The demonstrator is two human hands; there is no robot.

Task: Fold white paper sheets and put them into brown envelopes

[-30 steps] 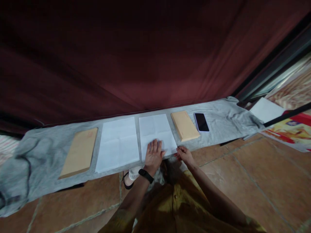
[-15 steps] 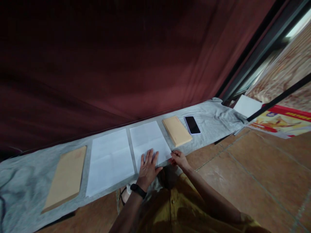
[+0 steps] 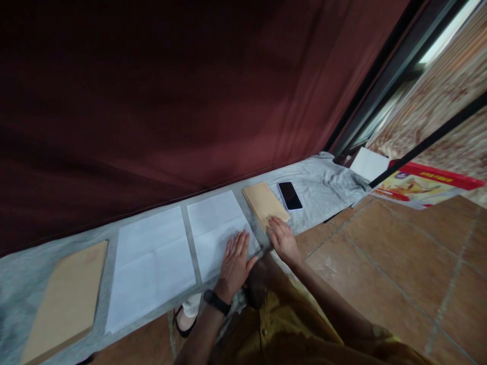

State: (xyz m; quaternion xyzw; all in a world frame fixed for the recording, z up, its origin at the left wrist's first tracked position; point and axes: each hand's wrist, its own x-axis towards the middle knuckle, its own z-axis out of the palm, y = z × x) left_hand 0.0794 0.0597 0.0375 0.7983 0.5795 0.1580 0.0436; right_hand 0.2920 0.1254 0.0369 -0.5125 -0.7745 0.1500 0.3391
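My left hand (image 3: 236,263), a black band on its wrist, lies flat with fingers stretched out on the near right part of a white paper sheet (image 3: 215,220). My right hand (image 3: 283,240) is at the near end of a small stack of brown envelopes (image 3: 264,200). Its fingertips rest on the top envelope and are partly curled, with no grip visible. Left of the sheet under my hand lies a second white paper sheet (image 3: 152,263). A larger brown envelope stack (image 3: 66,299) lies at the far left.
A phone (image 3: 290,196) lies right of the small envelopes. Everything rests on a narrow surface covered with grey cloth (image 3: 323,185), against a dark red curtain (image 3: 213,111). A red and yellow printed box (image 3: 422,185) and a dark pole (image 3: 429,139) stand at the right, above the tiled floor (image 3: 380,253).
My right hand has left the paper's near right corner and moved to the brown envelopes. My left hand stays flat on the sheet. The view has shifted slightly right.
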